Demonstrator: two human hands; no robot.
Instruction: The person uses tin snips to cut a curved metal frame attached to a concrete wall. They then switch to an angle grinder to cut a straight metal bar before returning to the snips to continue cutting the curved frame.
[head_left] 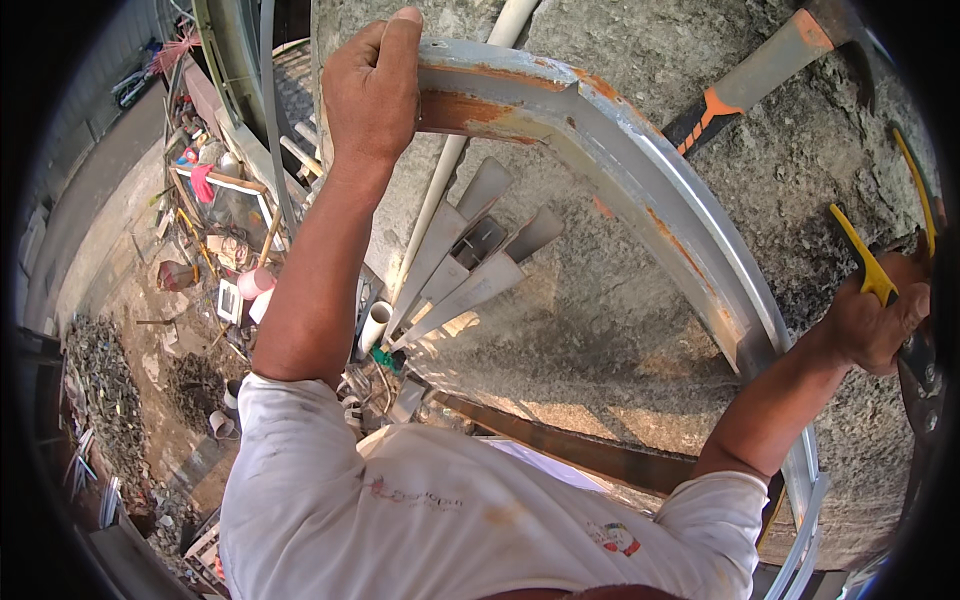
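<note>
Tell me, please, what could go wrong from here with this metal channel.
The bare left hand could be cut or scraped on the rusty metal channel it grips. The yellow-handled tool in the right hand might pinch skin, its handles standing apart. The hammer near the channel might get knocked if that shifts.

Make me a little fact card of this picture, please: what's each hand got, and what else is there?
Left hand: holds one end of a bent, rust-streaked metal channel
Right hand: grips yellow-handled snips, handles spread apart
Surface: rough concrete
Upper right: hammer with grey-and-orange handle, lying on the concrete
White pipe: passes beneath the metal channel
Ground at left: rubble pile and mixed clutter
Clothing: white shirt
</note>
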